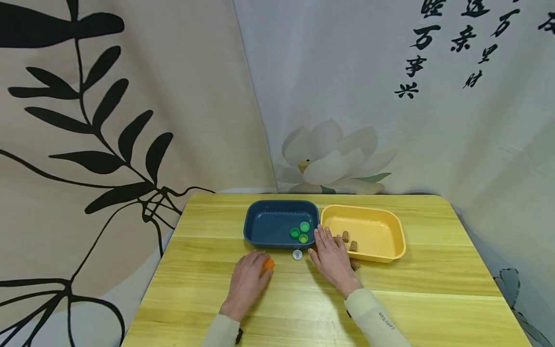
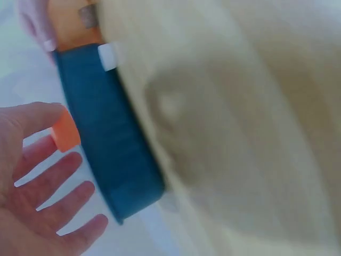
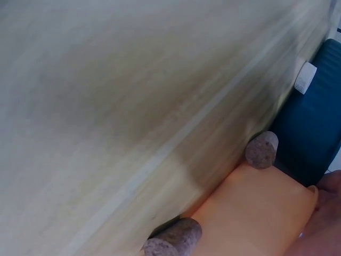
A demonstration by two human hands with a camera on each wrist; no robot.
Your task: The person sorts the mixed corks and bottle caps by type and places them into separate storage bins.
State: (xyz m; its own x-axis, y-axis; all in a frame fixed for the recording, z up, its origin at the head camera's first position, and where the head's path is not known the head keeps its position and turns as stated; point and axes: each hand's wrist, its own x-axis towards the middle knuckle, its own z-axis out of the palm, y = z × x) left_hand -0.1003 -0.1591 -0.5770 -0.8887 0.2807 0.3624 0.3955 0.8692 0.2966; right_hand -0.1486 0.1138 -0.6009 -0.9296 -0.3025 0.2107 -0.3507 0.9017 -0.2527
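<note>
My left hand [image 1: 246, 282] pinches an orange round cap [image 1: 269, 264] between thumb and index finger. The other fingers are spread in the left wrist view, where the cap [image 2: 66, 130] overlaps the side of the blue tray [image 2: 109, 133]. On the head view's table, that hand is just in front of the blue tray [image 1: 269, 224]. With fingers straight, my right hand [image 1: 333, 258] lies over the left end of the yellow tray [image 1: 377, 231], fingertips where the two trays meet. A white cap [image 1: 297, 255] sits between the hands, against the blue tray's front.
Inside the blue tray, several green caps [image 1: 305, 227] are grouped at the right. Brown corks [image 1: 345, 236] show in the yellow tray; another cork [image 1: 355, 264] is outside by my right wrist. The right wrist view shows two corks [image 3: 262, 150] beside the tray. The wooden table [image 1: 433, 279] extends rightward.
</note>
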